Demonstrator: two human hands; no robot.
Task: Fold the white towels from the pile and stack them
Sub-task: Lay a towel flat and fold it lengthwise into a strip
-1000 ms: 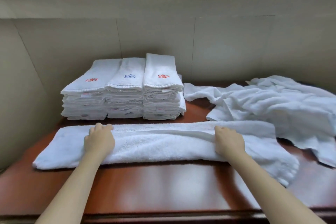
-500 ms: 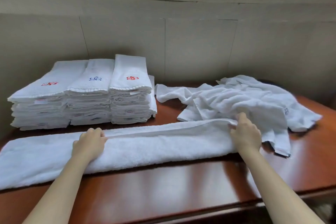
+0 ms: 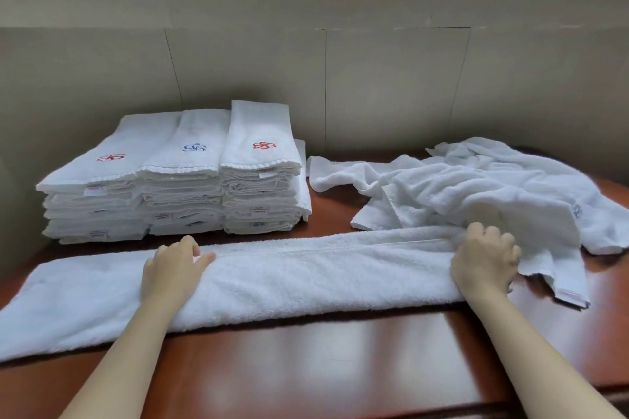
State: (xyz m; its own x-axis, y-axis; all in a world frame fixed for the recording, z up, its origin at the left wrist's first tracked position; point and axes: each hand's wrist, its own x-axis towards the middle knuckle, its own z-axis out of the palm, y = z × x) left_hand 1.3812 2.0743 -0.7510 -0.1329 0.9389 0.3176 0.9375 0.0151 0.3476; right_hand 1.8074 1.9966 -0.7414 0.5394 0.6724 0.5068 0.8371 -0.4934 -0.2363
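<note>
white towel, soft, light and limp, lies folded lengthwise; left hand presses it flat-fingered, right hand curls round its end, likely the surest hold.

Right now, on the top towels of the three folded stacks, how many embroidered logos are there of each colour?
Red logos: 2, on the left stack and the right stack
Blue logos: 1, on the middle stack
Total: 3
</note>
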